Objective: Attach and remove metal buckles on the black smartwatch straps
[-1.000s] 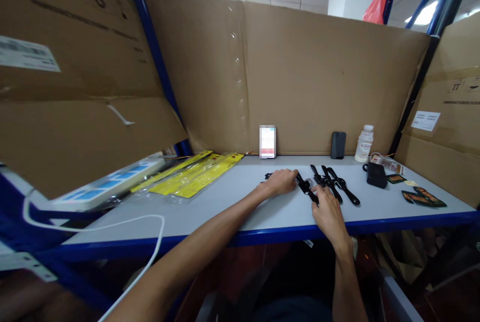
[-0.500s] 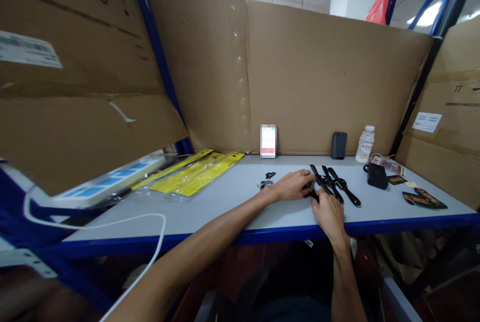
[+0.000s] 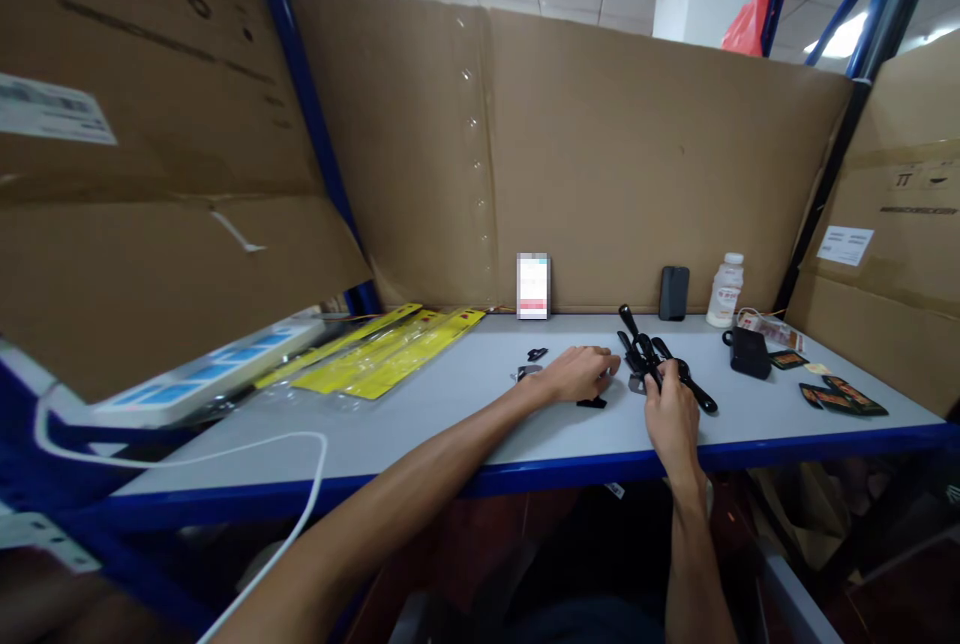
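My right hand (image 3: 671, 412) is closed on a black two-handled tool that looks like a spokeshave (image 3: 627, 319), one handle pointing up and away. A small grey metal piece (image 3: 636, 383) shows beside its middle. Several similar black tools (image 3: 703, 398) lie crossed under and behind it, partly covered by my fingers. My left hand (image 3: 583, 374) hovers low over the table to the left, its fingers loosely stretched and apart from the tool. Just below them lies a flat black piece (image 3: 592, 403). A grey metal plate (image 3: 527, 373) and a small black part (image 3: 537, 354) lie beyond my left wrist.
Yellow-carded plastic sleeves (image 3: 405, 349) and a white power strip (image 3: 202, 379) lie left. A lit phone (image 3: 533, 286) leans against the cardboard back wall. At right are a dark phone-like slab (image 3: 674, 293), a bottle (image 3: 726, 290), a black case (image 3: 748, 352) and dark packets (image 3: 844, 396).
My hands have come apart: the left has drawn back leftward, and the right has moved rightward with the spokeshave, now tilted upward over the others. The flat black piece shows below my left hand.
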### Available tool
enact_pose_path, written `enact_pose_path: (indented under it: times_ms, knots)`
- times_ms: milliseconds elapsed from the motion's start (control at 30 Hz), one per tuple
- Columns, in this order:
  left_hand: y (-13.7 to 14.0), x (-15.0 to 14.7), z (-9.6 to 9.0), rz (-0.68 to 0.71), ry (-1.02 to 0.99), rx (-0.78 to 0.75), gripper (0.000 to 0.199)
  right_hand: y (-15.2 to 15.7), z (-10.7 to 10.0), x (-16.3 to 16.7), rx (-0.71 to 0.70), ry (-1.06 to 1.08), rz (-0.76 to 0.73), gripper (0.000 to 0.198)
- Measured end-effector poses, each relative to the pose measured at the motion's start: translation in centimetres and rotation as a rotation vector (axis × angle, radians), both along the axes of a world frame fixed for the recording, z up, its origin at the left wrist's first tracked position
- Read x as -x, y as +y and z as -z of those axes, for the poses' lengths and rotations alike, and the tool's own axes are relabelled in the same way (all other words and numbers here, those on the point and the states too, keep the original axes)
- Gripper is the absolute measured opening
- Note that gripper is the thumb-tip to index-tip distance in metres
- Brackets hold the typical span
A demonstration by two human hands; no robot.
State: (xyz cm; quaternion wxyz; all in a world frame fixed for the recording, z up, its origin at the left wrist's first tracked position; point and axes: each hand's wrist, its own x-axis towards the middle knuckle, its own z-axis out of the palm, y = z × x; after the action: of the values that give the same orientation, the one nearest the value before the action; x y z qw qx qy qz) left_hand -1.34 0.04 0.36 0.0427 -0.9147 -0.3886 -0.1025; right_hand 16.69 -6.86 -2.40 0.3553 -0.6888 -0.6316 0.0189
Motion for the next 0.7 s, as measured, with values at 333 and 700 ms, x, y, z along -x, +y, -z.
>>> enact_pose_path:
  times_ms: [333, 700]
  knots:
    - [-0.2, 0.0, 0.1, 0.002, -0.081, -0.004, 0.029, 0.2, 0.3, -0.2, -0.110, 0.186, -0.064, 0.019]
    - [-1.2, -1.9, 1.1, 0.368, -0.148, 0.024, 0.020, -0.4, 0.4, -9.4, 0.027, 0.103, 0.372, 0.029]
